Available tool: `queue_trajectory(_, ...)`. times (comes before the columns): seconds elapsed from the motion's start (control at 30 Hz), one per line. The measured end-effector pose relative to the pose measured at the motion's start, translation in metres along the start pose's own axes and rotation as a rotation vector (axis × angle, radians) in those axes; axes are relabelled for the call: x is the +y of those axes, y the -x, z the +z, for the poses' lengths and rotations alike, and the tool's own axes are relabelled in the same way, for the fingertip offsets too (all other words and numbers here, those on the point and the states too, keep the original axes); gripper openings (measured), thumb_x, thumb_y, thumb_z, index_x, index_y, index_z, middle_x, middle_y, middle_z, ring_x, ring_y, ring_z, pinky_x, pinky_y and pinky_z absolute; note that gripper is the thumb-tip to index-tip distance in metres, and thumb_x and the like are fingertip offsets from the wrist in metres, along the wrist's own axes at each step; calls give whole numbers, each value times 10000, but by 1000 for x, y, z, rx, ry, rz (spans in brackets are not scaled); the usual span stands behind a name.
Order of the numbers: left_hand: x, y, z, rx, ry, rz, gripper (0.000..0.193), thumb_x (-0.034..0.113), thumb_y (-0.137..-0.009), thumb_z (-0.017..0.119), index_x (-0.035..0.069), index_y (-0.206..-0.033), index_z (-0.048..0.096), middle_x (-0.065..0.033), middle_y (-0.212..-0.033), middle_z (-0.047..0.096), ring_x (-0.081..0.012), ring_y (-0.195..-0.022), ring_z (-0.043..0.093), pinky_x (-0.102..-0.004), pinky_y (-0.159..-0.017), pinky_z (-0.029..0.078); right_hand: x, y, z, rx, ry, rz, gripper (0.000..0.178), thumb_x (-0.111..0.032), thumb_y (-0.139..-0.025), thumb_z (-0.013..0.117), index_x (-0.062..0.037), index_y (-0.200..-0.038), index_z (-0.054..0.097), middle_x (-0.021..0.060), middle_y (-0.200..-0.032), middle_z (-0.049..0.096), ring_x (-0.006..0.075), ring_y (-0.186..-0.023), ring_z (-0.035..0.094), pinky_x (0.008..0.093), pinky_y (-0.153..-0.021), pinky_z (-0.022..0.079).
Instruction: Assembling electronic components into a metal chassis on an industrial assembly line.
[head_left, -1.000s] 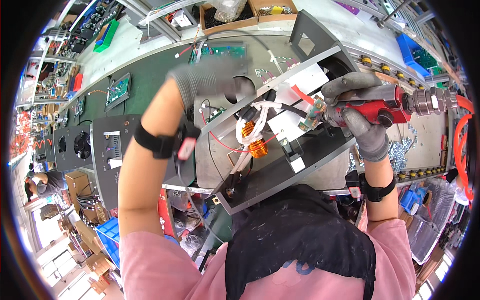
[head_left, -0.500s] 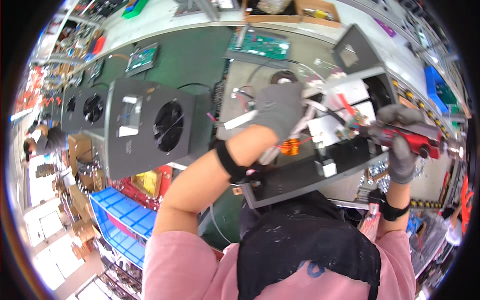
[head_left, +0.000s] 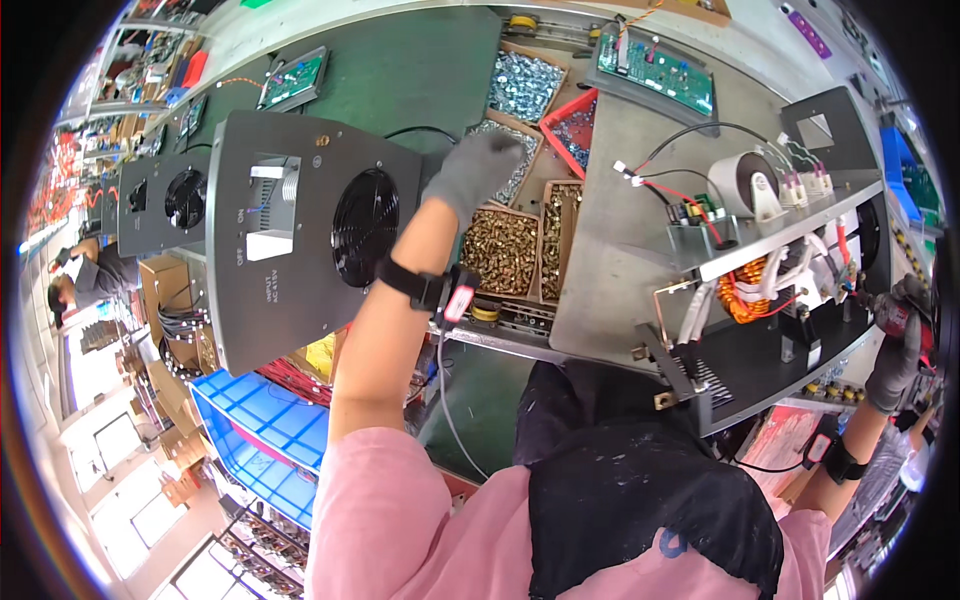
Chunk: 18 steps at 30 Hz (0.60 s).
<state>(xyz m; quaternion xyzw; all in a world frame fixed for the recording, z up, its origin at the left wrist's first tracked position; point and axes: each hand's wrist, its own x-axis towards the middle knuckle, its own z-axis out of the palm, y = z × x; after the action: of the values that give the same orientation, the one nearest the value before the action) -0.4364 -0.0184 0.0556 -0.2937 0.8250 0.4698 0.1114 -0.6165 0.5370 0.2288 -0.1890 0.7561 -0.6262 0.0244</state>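
My left hand point(head_left: 473, 172), in a grey glove, is over an open box of small silver screws point(head_left: 518, 178), its fingers curled down at the box. Whatever the fingertips may pinch is hidden. At the far right, my gloved right hand point(head_left: 897, 350) is wrapped round a red power screwdriver point(head_left: 926, 330). The driver's front end points at the open metal chassis point(head_left: 790, 350), which carries a copper-wound coil point(head_left: 745, 292), a white-and-grey round transformer point(head_left: 745, 184) and loose wires with white connectors point(head_left: 628, 172).
Boxes of brass fasteners point(head_left: 502, 250), a box of silver bolts point(head_left: 527, 85) and a red tray point(head_left: 572, 130) surround my left hand. A dark fan housing point(head_left: 300, 230) stands left. Green circuit boards point(head_left: 660, 75) lie at the back. A blue crate point(head_left: 255, 440) is below the bench.
My left hand has left the chassis and moved left to the screw box. My right hand keeps its hold on the screwdriver. The chassis now appears farther right in the view.
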Motion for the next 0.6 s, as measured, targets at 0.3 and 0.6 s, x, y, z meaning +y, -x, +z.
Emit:
queue_trajectory(0.3, -25, 18, 110, 47, -282, 0, 214, 254, -843, 557, 158, -1005, 658, -105, -995, 652, -320, -903, 613, -394, -813, 482, 44, -2, -68, 161, -27, 52, 451, -248, -920, 497, 36, -1268, 459, 128, -1208, 533, 200, -1120, 509, 355, -985, 382)
queue_trajectory(0.6, 24, 12, 137, 219, -308, -14, 183, 254, -847, 544, 143, -952, 644, -120, -1048, 606, -340, -873, 612, -427, -785, 487, 51, -6, -98, 86, -27, 23, 367, -180, -919, 503, 22, -1226, 487, 130, -1189, 550, 207, -1046, 547, 351, -905, 428)
